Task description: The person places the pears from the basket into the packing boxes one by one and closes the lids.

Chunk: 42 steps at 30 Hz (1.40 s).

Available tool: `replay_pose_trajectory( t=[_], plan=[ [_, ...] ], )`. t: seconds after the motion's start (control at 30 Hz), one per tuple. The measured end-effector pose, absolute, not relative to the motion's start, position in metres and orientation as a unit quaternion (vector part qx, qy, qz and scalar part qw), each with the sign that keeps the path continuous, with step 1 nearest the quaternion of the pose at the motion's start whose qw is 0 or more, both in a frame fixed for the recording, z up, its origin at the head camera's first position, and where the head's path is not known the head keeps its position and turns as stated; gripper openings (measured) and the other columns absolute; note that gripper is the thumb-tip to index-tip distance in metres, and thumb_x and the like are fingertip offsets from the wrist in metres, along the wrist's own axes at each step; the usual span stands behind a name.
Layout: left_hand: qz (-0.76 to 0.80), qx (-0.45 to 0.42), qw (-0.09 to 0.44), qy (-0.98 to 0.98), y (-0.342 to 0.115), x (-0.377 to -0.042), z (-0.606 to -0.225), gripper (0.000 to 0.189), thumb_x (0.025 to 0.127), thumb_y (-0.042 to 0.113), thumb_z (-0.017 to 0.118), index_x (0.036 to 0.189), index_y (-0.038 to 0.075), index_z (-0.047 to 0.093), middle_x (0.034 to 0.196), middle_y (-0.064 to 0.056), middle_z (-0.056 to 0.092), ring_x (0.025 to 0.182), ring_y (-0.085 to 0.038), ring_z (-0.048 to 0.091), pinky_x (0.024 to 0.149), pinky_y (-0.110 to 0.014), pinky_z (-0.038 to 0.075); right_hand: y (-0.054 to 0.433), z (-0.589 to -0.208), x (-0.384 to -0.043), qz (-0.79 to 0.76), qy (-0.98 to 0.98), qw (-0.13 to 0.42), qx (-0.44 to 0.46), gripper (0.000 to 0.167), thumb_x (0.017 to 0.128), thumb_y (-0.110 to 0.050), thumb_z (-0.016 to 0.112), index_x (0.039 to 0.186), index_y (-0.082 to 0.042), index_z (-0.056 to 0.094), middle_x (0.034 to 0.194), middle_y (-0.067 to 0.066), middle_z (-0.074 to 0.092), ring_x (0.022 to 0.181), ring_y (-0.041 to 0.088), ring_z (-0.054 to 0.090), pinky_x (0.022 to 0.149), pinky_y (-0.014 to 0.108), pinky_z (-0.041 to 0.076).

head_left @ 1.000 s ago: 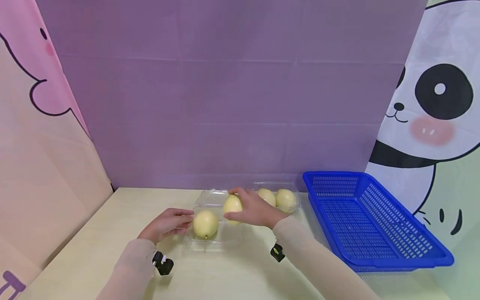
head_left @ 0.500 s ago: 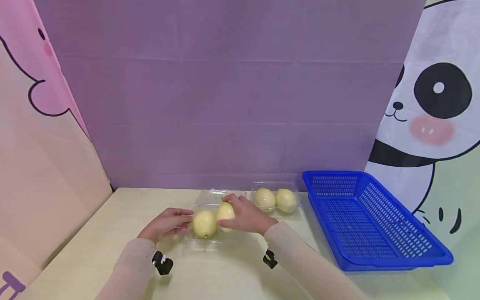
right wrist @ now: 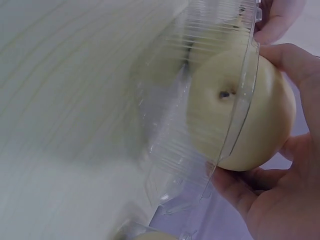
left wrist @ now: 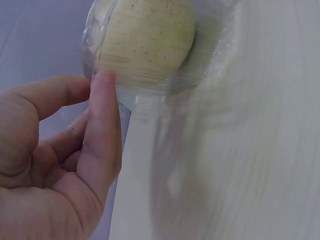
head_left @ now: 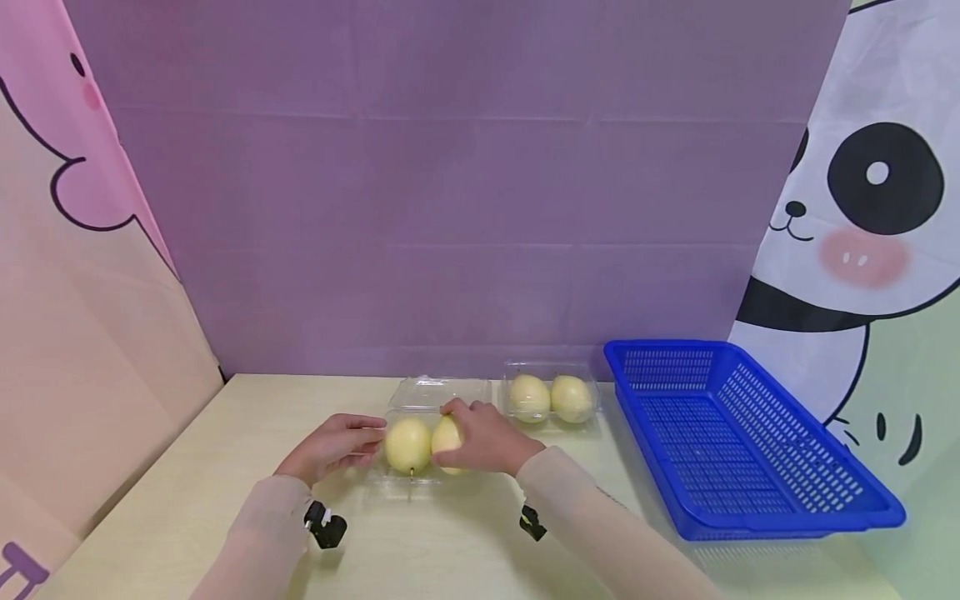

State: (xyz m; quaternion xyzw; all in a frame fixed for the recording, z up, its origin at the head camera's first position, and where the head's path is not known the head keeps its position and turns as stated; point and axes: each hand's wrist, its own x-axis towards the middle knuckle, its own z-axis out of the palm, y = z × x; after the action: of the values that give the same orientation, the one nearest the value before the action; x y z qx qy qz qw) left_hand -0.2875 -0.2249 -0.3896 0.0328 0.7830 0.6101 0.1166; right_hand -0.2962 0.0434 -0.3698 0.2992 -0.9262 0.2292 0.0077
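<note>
My right hand [head_left: 489, 440] grips a pale yellow pear [right wrist: 274, 117] from the right. In the right wrist view this pear sits partly inside a clear plastic box [right wrist: 172, 150], behind its ridged wall. A second pear [head_left: 408, 446], stem toward me, rests in the box's left half. At the box's left edge, my left hand [head_left: 333, 447] pinches the rim with thumb and fingertips, as the left wrist view shows. The box's clear lid [head_left: 438, 392] lies folded open toward the back. My right fingers hide much of the gripped pear in the head view.
Behind and to the right stands another clear box [head_left: 551, 367] with two pears [head_left: 529, 398] in it. A blue mesh basket [head_left: 693, 529] takes up the table's right side. A purple cloth [head_left: 480, 208] hangs along the table's [head_left: 225, 450] back edge.
My right hand has brought its pear left and down into the box, beside the other pear. The left hand has kept its place at the rim.
</note>
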Motion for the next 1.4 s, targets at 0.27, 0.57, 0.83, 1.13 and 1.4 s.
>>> replay_pose_trajectory(
  t=[0.27, 0.57, 0.83, 1.13, 1.4],
  plan=[
    [0.6, 0.026, 0.114, 0.791, -0.224, -0.287, -0.388, 0.046, 0.099, 0.009, 0.062, 0.135, -0.017, 0.048, 0.096, -0.007, 0.063, 0.086, -0.017, 0.062, 0.074, -0.026, 0.057, 0.038, -0.371, -0.294, 0.194, -0.935, -0.004, 0.297, 0.064, 0.079, -0.046, 0.078, 0.13, -0.015, 0.056, 0.1, 0.007, 0.062, 0.087, 0.018, 0.057, 0.069, 0.03, 0.048],
    [0.6, 0.024, 0.113, 0.792, -0.224, -0.287, -0.388, 0.045, 0.099, 0.008, 0.061, 0.134, -0.017, 0.049, 0.095, -0.007, 0.063, 0.085, -0.016, 0.061, 0.073, -0.026, 0.058, 0.032, -0.37, -0.289, 0.164, -0.944, -0.017, 0.284, 0.065, 0.077, -0.044, 0.081, 0.13, -0.016, 0.057, 0.104, 0.008, 0.061, 0.092, 0.02, 0.058, 0.073, 0.032, 0.05],
    [0.596, 0.02, 0.112, 0.795, -0.224, -0.288, -0.387, 0.046, 0.099, 0.01, 0.062, 0.134, -0.016, 0.049, 0.096, -0.007, 0.063, 0.085, -0.016, 0.062, 0.073, -0.026, 0.058, 0.029, -0.37, -0.287, 0.138, -0.952, -0.028, 0.272, 0.068, 0.079, -0.051, 0.08, 0.133, -0.017, 0.057, 0.115, 0.009, 0.061, 0.105, 0.024, 0.058, 0.083, 0.037, 0.052],
    [0.6, 0.028, 0.112, 0.791, -0.224, -0.286, -0.387, 0.047, 0.099, 0.01, 0.061, 0.135, -0.018, 0.047, 0.095, -0.006, 0.064, 0.085, -0.014, 0.062, 0.074, -0.026, 0.058, 0.03, -0.369, -0.286, 0.134, -0.951, -0.029, 0.276, 0.075, 0.081, -0.055, 0.078, 0.14, -0.012, 0.057, 0.126, 0.011, 0.059, 0.113, 0.027, 0.057, 0.09, 0.039, 0.052],
    [0.6, 0.025, 0.109, 0.792, -0.223, -0.286, -0.387, 0.047, 0.099, 0.01, 0.061, 0.135, -0.017, 0.048, 0.096, -0.005, 0.064, 0.086, -0.014, 0.063, 0.076, -0.026, 0.058, 0.034, -0.374, -0.292, 0.161, -0.942, -0.017, 0.292, 0.071, 0.083, -0.054, 0.077, 0.136, -0.009, 0.06, 0.123, 0.01, 0.061, 0.107, 0.024, 0.058, 0.085, 0.034, 0.051]
  ],
)
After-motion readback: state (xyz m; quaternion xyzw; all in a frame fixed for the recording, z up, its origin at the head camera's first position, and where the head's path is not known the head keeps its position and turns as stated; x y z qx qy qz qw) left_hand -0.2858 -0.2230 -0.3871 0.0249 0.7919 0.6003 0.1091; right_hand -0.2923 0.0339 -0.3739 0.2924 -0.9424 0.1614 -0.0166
